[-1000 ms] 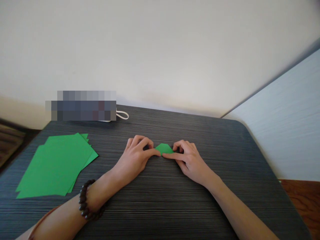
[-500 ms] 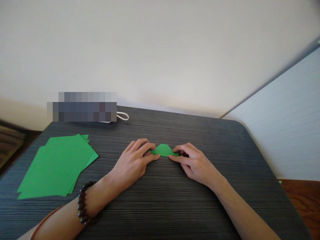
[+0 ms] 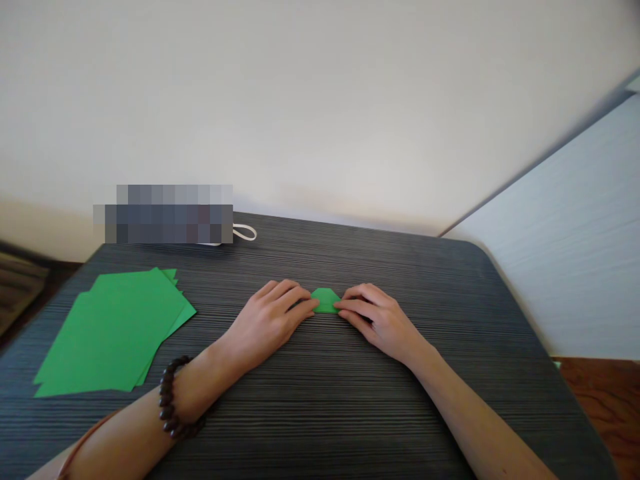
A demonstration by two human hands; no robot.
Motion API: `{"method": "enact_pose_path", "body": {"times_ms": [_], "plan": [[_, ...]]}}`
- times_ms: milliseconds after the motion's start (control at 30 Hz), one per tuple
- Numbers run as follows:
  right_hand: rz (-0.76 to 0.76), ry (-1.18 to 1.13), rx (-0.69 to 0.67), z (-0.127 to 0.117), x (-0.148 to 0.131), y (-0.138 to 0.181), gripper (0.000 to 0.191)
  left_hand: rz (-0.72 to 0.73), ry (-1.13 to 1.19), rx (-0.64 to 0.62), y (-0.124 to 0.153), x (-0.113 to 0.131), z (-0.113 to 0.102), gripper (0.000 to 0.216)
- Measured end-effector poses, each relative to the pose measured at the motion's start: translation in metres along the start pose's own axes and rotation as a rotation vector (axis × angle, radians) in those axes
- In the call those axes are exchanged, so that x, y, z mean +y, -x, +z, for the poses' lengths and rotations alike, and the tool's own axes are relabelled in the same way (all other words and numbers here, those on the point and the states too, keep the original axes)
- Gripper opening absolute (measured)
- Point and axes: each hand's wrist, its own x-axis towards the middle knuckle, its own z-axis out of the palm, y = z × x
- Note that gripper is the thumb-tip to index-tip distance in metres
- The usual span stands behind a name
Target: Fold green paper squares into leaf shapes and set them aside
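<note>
A small piece of folded green paper [image 3: 326,297] lies on the dark table between my two hands. Its top narrows to a short flat edge, and a crease runs across its lower part. My left hand [image 3: 277,313] has its fingers closed on the left end of the paper. On the right end, the fingers of my right hand [image 3: 376,313] grip it in the same way. Both ends of the paper are hidden under my fingertips. A dark beaded bracelet [image 3: 169,400] circles my left wrist.
Several green paper sheets [image 3: 113,333] lie in a loose stack at the left of the dark table [image 3: 320,413]. Behind them stands a blurred-out object [image 3: 170,217] with a white loop [image 3: 246,232]. A wall [image 3: 320,100] rises at the back, a pale panel [image 3: 565,267] at the right.
My fingers have moved flatter over the ends of the paper, so less of it shows. A crease now shows along its lower part. The sheets stay where they were.
</note>
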Motion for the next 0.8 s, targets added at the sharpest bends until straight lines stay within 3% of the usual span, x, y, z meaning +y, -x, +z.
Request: {"method": "enact_pose_path", "body": {"times_ms": [233,433,633,800], "plan": [[-0.022,0.078,0.069,0.004,0.001,-0.001,0.02,0.024,-0.068,0.066,-0.001,0.003,0.0,0.024],[-0.052,0.199,0.091,0.007,-0.004,-0.003,0.019,0.006,-0.028,0.036,-0.002,0.005,0.002,0.022],[-0.022,0.2,0.193,0.005,-0.009,-0.003,0.017,-0.029,0.048,0.124,-0.014,0.006,0.005,0.02],[0.012,0.147,0.251,0.003,-0.01,-0.003,0.013,-0.099,0.282,0.269,-0.031,0.01,0.007,0.012]]}}
